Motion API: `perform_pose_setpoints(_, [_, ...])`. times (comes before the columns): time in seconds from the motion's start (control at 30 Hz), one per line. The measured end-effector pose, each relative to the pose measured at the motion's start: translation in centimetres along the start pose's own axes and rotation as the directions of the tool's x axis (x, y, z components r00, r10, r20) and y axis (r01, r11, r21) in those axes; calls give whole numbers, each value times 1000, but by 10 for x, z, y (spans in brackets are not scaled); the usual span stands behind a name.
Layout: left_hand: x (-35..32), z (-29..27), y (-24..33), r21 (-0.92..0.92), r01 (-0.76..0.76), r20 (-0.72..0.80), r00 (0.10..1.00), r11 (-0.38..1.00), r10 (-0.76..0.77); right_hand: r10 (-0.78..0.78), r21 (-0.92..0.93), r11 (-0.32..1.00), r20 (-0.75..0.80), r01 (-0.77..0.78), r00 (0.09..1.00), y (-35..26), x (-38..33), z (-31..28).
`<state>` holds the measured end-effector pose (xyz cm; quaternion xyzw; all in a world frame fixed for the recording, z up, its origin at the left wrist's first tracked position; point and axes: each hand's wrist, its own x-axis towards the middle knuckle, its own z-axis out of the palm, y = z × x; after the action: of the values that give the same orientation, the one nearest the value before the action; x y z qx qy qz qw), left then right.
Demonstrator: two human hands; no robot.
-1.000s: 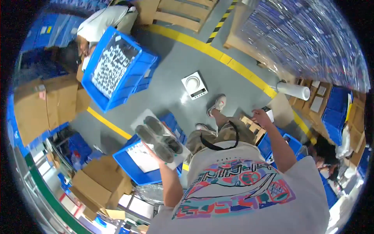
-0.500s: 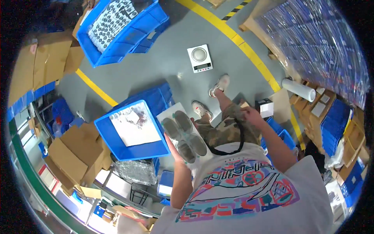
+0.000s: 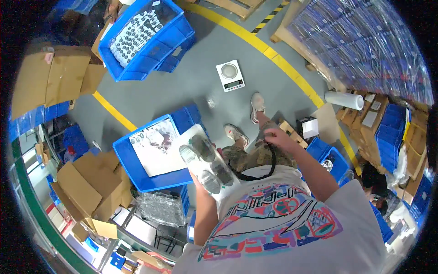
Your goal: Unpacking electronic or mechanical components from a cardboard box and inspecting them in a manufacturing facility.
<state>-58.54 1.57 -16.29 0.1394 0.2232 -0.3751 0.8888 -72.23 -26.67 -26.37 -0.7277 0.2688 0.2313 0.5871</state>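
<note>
My left hand (image 3: 200,186) grips a white tray (image 3: 186,137) from its left side. Several dark grey oval pieces (image 3: 200,148) show in the tray, under what looks like clear plastic. The tray is tilted and held in front of my body, partly covering the blue bin behind it. My right hand (image 3: 282,139) hangs beside my thigh, its fingers loosely bent and apart, with nothing visible in it. A black cord (image 3: 258,174) loops from my waist up close to the right fingers; whether they touch it is unclear.
A blue bin (image 3: 125,160) with white sheet and clear plastic stands left. Beyond my feet a white scale (image 3: 230,75) lies on the floor. Another blue bin (image 3: 146,68) holds rows of small parts, a person's hand (image 3: 111,11) beside it. Open cartons (image 3: 86,182) stand left, wrapped stacks (image 3: 360,41) right.
The tray has shifted slightly left and up in view and turned a little, now covering more of the blue bin. My right hand is a little further left. The whole view has shifted slightly.
</note>
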Motion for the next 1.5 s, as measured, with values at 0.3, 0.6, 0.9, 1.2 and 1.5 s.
perform_pose_setpoints(0.3, [-43, -23, -27, 79, -86, -209, 973, 993, 101, -279, 541, 815, 678, -205, 680, -139, -37, 56])
perform_pose_setpoints(0.6, [1, 31, -109, 566, 114, -528, 811, 816, 253, -259, 461, 885, 606, -67, 753, -81, -38, 3])
perform_pose_setpoints(0.9, [48, 55, -161, 501, 105, -475, 863, 859, 172, -104, 211, 977, 418, 15, 902, -90, -37, -77])
perform_pose_setpoints(1.2, [43, 30, -147, 615, 182, -500, 842, 767, 201, -192, 240, 962, 270, 127, 943, -87, -46, -58])
perform_pose_setpoints(1.5, [53, 20, -129, 474, 187, -538, 835, 860, 116, 8, 527, 825, 351, -205, 937, -55, -6, -48])
